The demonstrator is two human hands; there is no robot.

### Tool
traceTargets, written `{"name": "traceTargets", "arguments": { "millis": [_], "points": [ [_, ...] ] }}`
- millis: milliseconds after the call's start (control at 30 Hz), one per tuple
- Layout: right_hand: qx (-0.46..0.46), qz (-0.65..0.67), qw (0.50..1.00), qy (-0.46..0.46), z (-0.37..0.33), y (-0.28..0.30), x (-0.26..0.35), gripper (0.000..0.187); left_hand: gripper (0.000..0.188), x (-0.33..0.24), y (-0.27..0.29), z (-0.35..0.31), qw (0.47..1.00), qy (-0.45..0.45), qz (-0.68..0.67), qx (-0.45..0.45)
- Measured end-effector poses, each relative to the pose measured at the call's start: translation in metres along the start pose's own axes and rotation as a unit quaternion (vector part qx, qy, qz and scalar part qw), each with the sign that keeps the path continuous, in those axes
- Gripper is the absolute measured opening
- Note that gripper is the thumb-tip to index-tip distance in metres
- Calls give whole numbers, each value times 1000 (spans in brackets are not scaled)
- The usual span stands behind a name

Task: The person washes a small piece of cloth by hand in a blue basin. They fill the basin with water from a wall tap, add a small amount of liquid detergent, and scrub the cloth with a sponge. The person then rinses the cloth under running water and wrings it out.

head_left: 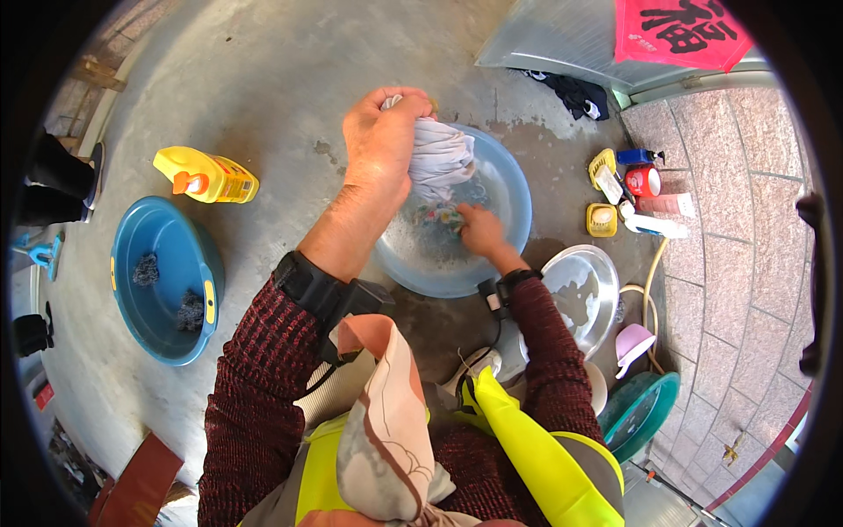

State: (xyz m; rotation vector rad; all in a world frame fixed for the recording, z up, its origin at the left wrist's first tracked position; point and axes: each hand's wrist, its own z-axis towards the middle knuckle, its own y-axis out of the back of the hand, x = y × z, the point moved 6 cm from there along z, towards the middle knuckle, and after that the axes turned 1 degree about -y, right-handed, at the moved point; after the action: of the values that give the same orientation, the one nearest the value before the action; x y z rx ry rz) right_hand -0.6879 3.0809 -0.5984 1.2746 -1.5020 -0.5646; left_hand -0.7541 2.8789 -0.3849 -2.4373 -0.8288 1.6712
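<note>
My left hand (379, 136) is closed round the top of a bunched, wet-looking pale grey cloth (441, 158). The cloth hangs in folds over the far left part of a round pale blue basin (514, 198) on the floor. Inside the basin are cloudy liquid and a multicoloured patch (436, 213); I cannot tell whether that patch is a print on the basin. My right hand (483, 234) is low over the basin beside this patch, fingers curled in. Whatever its fingertips hold, if anything, is hidden.
Left stand a yellow bottle (211, 176) and a blue tub (167, 342) with two dark scourers. On the right are a metal bowl (606, 290), soap dishes (601, 220), bottles and tubes, a pink scoop (634, 344), a green basin (659, 400) and a hose (654, 272) along a tiled wall.
</note>
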Motion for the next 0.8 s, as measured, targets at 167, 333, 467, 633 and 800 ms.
{"name": "traceTargets", "arguments": {
  "millis": [167, 333, 467, 633, 800],
  "points": [
    [57, 235, 967, 80, -4, 60, -4, 27, 14, -3, -4, 7, 970, -89, 224, 31],
    [62, 397, 912, 82, -27, 132, 18, 27, 12, 5, -11, 4, 930, -146, 336, 43],
    [24, 518, 847, 119, -43, 171, 40, 24, 12, 12, -18, 1, 918, -163, 352, 84],
    [7, 661, 747, 68, -50, 174, 57, 18, 12, 21, -31, -10, 919, -199, 306, 146],
    [-41, 684, 726, 63, -47, 167, 72, 21, 16, 30, -48, -24, 928, -196, 231, 215]
  ]
}}
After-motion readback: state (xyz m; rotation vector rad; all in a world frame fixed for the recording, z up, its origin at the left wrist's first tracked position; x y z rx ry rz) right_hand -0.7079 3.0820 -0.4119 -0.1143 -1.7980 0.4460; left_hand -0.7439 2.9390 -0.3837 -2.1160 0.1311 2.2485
